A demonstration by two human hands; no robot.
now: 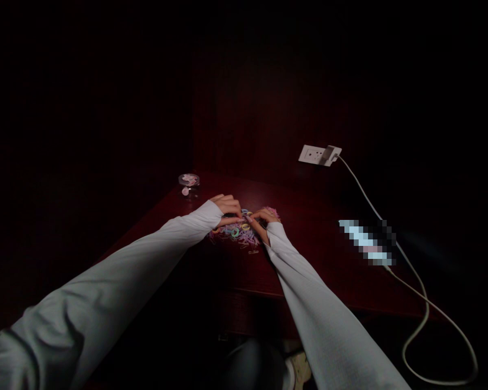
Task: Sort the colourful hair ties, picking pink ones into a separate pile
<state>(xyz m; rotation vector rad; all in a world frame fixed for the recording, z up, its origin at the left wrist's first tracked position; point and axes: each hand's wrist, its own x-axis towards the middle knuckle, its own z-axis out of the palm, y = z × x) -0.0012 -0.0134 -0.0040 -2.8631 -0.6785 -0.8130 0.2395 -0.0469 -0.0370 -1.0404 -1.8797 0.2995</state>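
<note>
A pile of small coloured rings and paper clips (238, 234) lies on a dark red table (317, 254). My left hand (228, 207) rests at the pile's far left edge, fingers curled and pinched toward the middle. My right hand (263, 219) sits at the pile's right side, its fingers also bent and pinched near the left hand's fingertips. What the fingertips hold is too small to make out. Both arms wear pale long sleeves.
A small clear round container (189, 181) with pink bits stands at the table's far left corner. A white wall socket (314, 155) with a plug feeds a white cable (415, 281) running down the right side, past a blurred-out object (368, 242). The surroundings are dark.
</note>
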